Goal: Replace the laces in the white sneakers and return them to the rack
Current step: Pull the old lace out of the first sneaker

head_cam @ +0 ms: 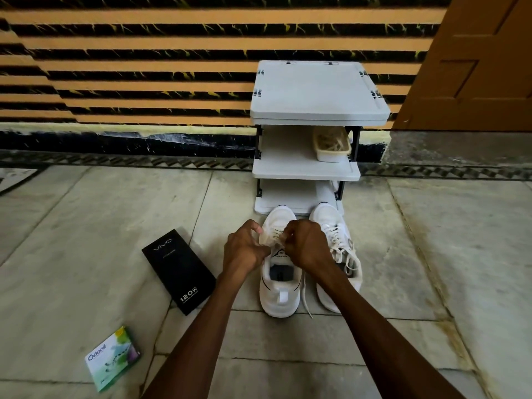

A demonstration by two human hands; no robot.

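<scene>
Two white sneakers stand side by side on the floor in front of a white rack (306, 171). Over the eyelets of the left sneaker (277, 295), my left hand (244, 247) and my right hand (305, 244) each pinch a piece of white lace (269, 236). A loose lace end (305, 300) trails down between the shoes. The right sneaker (335, 234) is laced, its ends lying loose over its side. A cream basket (332, 145) with pale laces sits on the rack's middle shelf.
A black phone box (178, 270) lies on the marble floor left of the shoes. A green and white carton (113, 359) lies nearer, at the lower left. A striped wall runs behind the rack, and a brown door (475, 61) stands at the right.
</scene>
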